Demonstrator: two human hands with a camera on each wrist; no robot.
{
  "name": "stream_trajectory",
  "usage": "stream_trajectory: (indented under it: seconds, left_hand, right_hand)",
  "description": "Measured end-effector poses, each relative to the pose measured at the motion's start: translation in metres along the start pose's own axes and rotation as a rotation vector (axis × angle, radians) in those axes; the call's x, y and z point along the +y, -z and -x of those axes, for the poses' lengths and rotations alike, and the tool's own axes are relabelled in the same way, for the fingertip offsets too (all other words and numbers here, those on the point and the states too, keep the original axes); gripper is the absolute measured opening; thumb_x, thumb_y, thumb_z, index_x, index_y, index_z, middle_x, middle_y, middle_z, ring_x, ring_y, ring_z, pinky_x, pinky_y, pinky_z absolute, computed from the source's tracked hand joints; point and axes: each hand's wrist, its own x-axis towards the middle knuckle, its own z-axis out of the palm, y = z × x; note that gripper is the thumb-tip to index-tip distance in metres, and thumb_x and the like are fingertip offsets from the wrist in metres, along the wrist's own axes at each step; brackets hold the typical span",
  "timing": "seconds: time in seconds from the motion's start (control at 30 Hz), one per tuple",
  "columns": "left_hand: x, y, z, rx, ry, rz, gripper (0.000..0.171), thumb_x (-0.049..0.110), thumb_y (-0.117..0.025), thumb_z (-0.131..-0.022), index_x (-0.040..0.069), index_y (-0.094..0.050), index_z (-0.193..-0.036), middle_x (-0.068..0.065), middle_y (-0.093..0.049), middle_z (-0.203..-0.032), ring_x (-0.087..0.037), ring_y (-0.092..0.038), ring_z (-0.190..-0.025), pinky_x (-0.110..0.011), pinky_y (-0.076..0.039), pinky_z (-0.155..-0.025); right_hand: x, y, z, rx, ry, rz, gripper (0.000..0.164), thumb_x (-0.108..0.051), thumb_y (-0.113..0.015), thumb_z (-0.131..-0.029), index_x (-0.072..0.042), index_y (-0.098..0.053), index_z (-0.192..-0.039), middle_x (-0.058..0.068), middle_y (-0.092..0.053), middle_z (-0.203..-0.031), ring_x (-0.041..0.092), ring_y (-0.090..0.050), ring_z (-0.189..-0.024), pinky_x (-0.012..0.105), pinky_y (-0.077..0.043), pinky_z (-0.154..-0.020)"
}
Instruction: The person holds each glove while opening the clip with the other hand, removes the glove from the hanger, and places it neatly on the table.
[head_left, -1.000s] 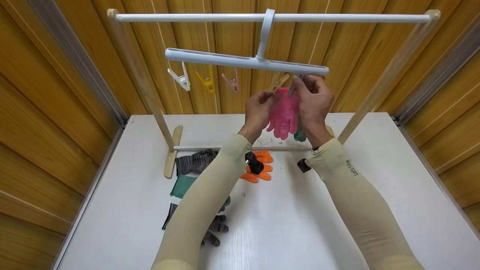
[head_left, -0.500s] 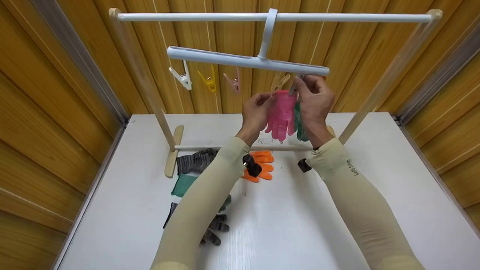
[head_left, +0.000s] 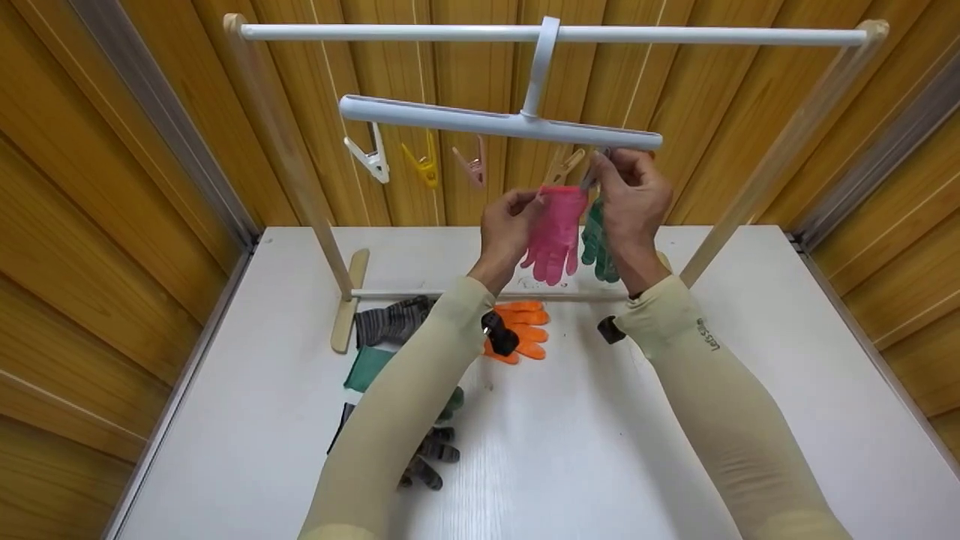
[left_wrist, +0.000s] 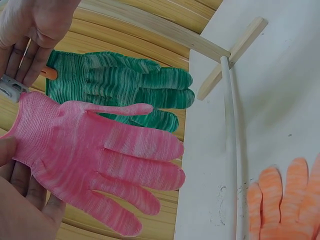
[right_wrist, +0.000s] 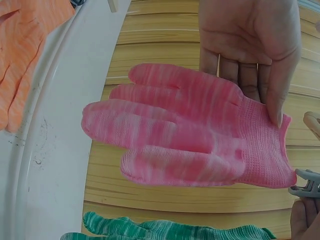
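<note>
A pink knit glove (head_left: 556, 236) hangs fingers down below the light-blue hanger (head_left: 450, 118). My left hand (head_left: 506, 232) pinches one side of its cuff, thumb on the near face in the left wrist view. At the cuff's other corner, my right hand (head_left: 636, 191) grips a grey clothespin (right_wrist: 307, 185), whose tip meets the cuff edge in the right wrist view. Behind and to the right, a green glove (left_wrist: 120, 85) hangs from an orange clothespin (left_wrist: 49, 73). A wood-coloured clothespin (head_left: 566, 166) hangs just above the pink cuff.
White (head_left: 369, 155), yellow (head_left: 422, 161) and pale pink (head_left: 472, 161) clothespins hang at the hanger's left. The hanger hooks over the rack's white bar (head_left: 375, 32). An orange glove (head_left: 525, 330), a grey striped glove (head_left: 390, 322) and more gloves lie on the white table (head_left: 570, 450).
My left hand has drawn the pink glove slightly left and down, so more of the green glove shows. My right hand stays almost in place with the grey clothespin.
</note>
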Motion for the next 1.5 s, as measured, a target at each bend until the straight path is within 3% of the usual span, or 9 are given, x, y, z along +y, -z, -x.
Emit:
stream_trajectory:
  seconds: [0.13,0.37,0.6,1.07,1.33,1.5]
  left_hand:
    - [-0.002,0.004,0.0,-0.008,0.004,0.011,0.02,0.02,-0.071,-0.105,0.01,-0.078,-0.12,-0.001,-0.074,-0.106,-0.018,-0.071,-0.099,-0.027,-0.06,-0.087]
    - [-0.006,0.014,0.003,-0.017,-0.002,0.02,0.019,0.019,-0.069,-0.106,0.008,-0.077,-0.12,-0.003,-0.074,-0.106,-0.019,-0.07,-0.099,-0.028,-0.06,-0.087]
    - [-0.011,0.021,0.008,0.005,0.038,0.015,0.02,0.021,-0.071,-0.105,0.011,-0.077,-0.121,-0.001,-0.074,-0.108,-0.018,-0.07,-0.102,-0.028,-0.059,-0.09]
    - [-0.021,0.037,0.031,0.013,-0.041,0.102,0.021,0.014,-0.069,-0.105,0.004,-0.074,-0.123,-0.007,-0.075,-0.108,-0.022,-0.07,-0.098,-0.031,-0.06,-0.089]
    - [-0.025,0.044,0.042,0.062,-0.013,0.132,0.022,0.013,-0.069,-0.105,0.004,-0.07,-0.124,-0.009,-0.073,-0.109,-0.022,-0.067,-0.096,-0.03,-0.059,-0.088]
    - [-0.026,0.049,0.051,0.102,0.027,0.175,0.021,0.011,-0.065,-0.106,0.004,-0.067,-0.125,-0.011,-0.071,-0.11,-0.022,-0.067,-0.097,-0.03,-0.059,-0.088]
  right_hand:
    - [0.001,-0.001,0.0,0.005,0.021,-0.001,0.025,-0.018,-0.081,-0.097,0.003,-0.075,-0.11,0.007,-0.073,-0.097,0.02,-0.068,-0.085,0.03,-0.06,-0.083]
    - [0.001,0.0,-0.001,0.001,-0.082,0.017,0.024,-0.023,-0.081,-0.097,-0.006,-0.075,-0.113,0.01,-0.072,-0.105,0.023,-0.067,-0.095,0.03,-0.058,-0.091]
    - [0.003,0.0,-0.001,0.019,-0.15,0.034,0.033,-0.03,-0.084,-0.094,-0.006,-0.072,-0.114,0.009,-0.07,-0.106,0.023,-0.064,-0.099,0.031,-0.056,-0.091]
    - [0.005,-0.001,0.001,0.0,-0.171,0.037,0.039,-0.032,-0.083,-0.095,-0.006,-0.071,-0.122,0.01,-0.071,-0.115,0.025,-0.065,-0.106,0.033,-0.056,-0.099]
    - [0.004,-0.001,0.001,-0.008,-0.154,0.046,0.046,-0.032,-0.081,-0.096,-0.001,-0.068,-0.127,0.01,-0.071,-0.113,0.024,-0.065,-0.105,0.033,-0.057,-0.098]
    - [0.004,-0.002,0.002,-0.015,-0.149,0.036,0.041,-0.029,-0.081,-0.097,-0.002,-0.068,-0.124,0.01,-0.07,-0.112,0.024,-0.067,-0.104,0.032,-0.057,-0.098]
